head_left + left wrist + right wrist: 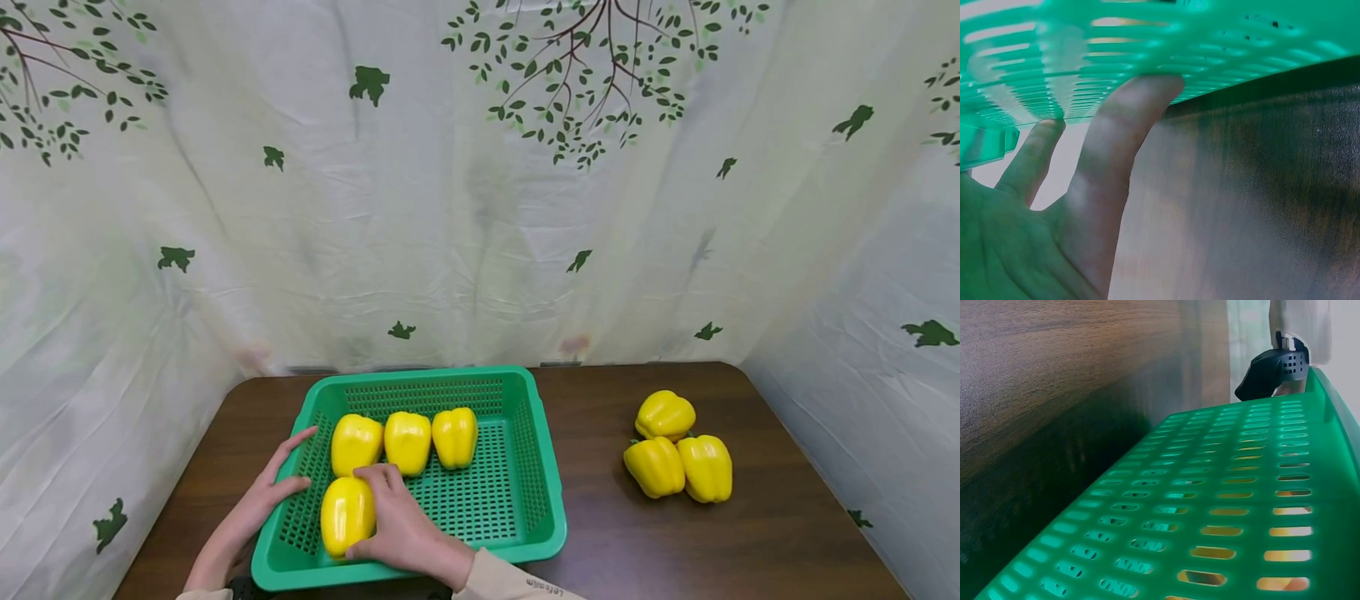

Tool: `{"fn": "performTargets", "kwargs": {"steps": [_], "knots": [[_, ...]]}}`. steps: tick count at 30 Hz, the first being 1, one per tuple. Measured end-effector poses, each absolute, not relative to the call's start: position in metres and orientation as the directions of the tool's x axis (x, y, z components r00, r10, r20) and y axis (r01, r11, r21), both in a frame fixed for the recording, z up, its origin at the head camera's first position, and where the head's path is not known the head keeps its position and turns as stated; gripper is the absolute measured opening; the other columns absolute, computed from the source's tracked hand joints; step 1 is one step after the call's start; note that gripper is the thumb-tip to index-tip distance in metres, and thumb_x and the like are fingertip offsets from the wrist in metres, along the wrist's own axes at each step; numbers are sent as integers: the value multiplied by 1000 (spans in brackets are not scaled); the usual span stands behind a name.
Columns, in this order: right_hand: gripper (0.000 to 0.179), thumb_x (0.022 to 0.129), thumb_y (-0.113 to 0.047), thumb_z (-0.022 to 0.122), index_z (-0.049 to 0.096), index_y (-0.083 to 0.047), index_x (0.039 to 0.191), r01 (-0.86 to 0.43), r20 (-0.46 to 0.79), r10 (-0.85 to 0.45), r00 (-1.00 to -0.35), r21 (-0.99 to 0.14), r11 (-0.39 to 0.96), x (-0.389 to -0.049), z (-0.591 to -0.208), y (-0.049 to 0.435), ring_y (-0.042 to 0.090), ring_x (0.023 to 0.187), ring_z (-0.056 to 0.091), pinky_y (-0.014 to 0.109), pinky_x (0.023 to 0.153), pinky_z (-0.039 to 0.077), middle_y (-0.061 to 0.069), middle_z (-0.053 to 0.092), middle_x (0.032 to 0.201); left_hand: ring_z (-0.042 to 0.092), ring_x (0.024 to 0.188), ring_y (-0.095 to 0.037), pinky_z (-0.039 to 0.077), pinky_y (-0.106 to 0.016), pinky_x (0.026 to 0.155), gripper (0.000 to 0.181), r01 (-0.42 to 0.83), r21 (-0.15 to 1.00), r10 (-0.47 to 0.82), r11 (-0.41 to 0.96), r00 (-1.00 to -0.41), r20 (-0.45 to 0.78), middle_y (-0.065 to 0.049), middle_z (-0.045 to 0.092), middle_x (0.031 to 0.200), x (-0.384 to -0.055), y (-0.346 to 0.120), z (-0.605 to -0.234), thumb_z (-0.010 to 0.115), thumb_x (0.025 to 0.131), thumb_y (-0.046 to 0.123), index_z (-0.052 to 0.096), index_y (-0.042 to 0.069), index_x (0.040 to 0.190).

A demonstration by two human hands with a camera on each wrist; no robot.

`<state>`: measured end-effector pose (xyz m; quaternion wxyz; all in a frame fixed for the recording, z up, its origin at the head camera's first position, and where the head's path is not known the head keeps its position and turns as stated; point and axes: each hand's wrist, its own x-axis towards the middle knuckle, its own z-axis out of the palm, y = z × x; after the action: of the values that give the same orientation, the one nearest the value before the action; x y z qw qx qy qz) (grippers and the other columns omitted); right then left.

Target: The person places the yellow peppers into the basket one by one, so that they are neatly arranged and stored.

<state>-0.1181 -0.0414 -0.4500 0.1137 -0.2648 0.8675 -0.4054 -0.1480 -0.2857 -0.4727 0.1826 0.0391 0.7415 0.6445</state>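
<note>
A green plastic basket (517, 550) with slotted walls rests on the table. My right hand (408, 529) reaches over its front rim and grips a yellow bell pepper (346, 512) in the front left corner. Behind that one, three more yellow bell peppers stand in a row: a left one (357, 445), a middle one (407, 443) and a right one (455, 437). At the basket's left side, my left hand (264, 496) has its fingers spread; in the left wrist view its thumb (1138, 106) touches the slotted outer wall (1222, 56). The right wrist view does not show the right hand.
On the right of the brown table (600, 550) lie three loose yellow bell peppers, a back one (666, 415), a left one (655, 467) and a right one (706, 469). A leaf-printed white curtain (465, 208) hangs behind and beside the table.
</note>
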Motion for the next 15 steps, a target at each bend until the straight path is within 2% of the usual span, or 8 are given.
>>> {"fn": "performTargets", "kwargs": {"steps": [8,15], "knots": [[80,72,-25,85,41,-12,137,-417,30,-578,-816,-723,551,-118,-452,-42,11,108,49,22,88,44,5,38,129,50,113,-37,53,-44,79,64,-135,971,288,196,-939,-188,-22,0,153,-148,-287,-473,44,99,9,10,20,152],[75,75,-23,83,43,-10,137,-420,1,-598,-802,-713,562,-119,-450,-41,8,108,48,20,87,44,3,41,128,46,118,-38,52,-42,82,65,-155,967,280,204,-937,-210,-21,-2,154,-149,-286,-473,45,99,12,9,22,153]]}}
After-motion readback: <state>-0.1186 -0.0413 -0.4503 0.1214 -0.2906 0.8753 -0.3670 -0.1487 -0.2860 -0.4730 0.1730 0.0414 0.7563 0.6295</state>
